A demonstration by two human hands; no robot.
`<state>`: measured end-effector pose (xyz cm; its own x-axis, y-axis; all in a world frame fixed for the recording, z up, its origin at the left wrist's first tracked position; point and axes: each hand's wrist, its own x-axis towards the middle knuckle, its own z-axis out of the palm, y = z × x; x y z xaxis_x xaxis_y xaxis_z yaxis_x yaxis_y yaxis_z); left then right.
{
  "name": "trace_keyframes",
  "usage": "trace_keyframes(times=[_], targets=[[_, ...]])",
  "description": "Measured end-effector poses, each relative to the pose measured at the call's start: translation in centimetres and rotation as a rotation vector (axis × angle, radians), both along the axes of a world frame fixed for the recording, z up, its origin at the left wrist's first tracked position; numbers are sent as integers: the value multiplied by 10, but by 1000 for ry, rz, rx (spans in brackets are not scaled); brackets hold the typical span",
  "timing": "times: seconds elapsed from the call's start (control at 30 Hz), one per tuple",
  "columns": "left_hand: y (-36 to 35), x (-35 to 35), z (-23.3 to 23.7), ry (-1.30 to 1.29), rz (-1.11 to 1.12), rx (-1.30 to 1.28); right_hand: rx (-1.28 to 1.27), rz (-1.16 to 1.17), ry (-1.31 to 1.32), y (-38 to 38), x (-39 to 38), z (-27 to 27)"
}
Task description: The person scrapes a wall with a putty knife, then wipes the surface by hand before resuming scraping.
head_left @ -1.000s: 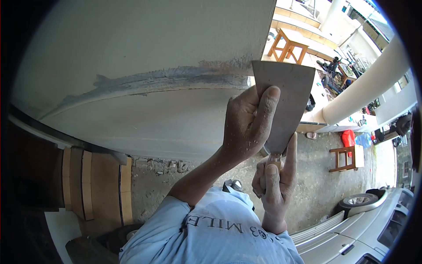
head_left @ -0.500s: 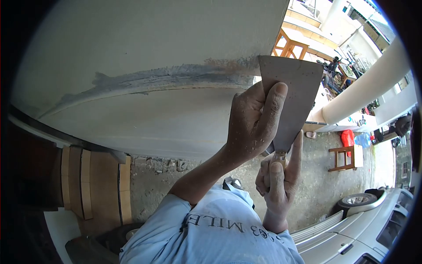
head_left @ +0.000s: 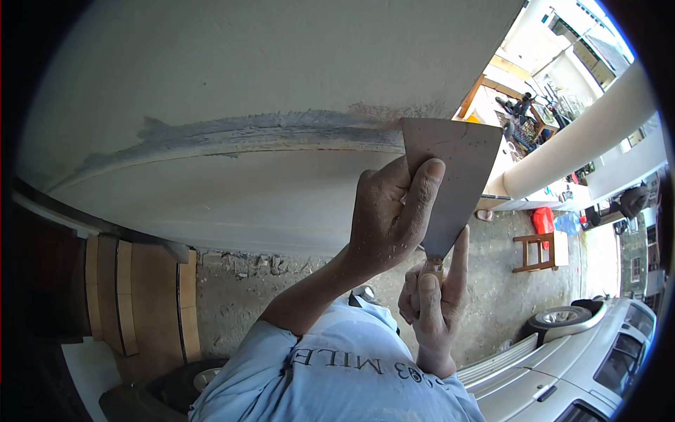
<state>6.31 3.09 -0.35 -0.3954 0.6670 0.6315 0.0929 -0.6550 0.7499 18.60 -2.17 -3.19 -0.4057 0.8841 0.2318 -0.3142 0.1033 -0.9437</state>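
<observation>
A wide putty knife (head_left: 464, 165) with a grey trapezoid blade is held upright in front of the wall's edge. My right hand (head_left: 437, 306) is closed round its short handle, the index finger stretched along the blade's side. Higher up, my left hand (head_left: 390, 218) grips the blade's left edge, thumb on its face; the fingers behind are hidden. Both hands are dusty, with pale specks. Left of the blade, a curved band of grey filler (head_left: 267, 130) runs along a ridge on the pale wall (head_left: 295, 56).
A white column (head_left: 569, 144) slants on the right. A wooden stool (head_left: 541, 252) stands on the concrete floor near a red bag (head_left: 542, 220). At lower right is a silver vehicle (head_left: 562, 366). Tiled steps (head_left: 151, 299) lie at lower left, rubble along the wall's foot.
My view has shifted slightly, so the putty knife and both hands appear a little lower and further left. The grip of both hands looks the same.
</observation>
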Motion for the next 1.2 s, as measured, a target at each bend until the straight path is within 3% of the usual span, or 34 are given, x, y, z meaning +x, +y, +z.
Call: trace_keyframes(times=[0.27,0.53,1.1,1.2], targets=[[1,-2,3,-13,-24,41,112,-80,-85,-4,-6,6],[-2,-4,4,-45,-55,38,-18,-79,-84,-10,-1,16],[-2,-5,4,27,-32,39,-20,-45,-50,-11,-2,20],[-11,-6,18,-152,-106,-12,26,-40,-58,-5,-10,18]])
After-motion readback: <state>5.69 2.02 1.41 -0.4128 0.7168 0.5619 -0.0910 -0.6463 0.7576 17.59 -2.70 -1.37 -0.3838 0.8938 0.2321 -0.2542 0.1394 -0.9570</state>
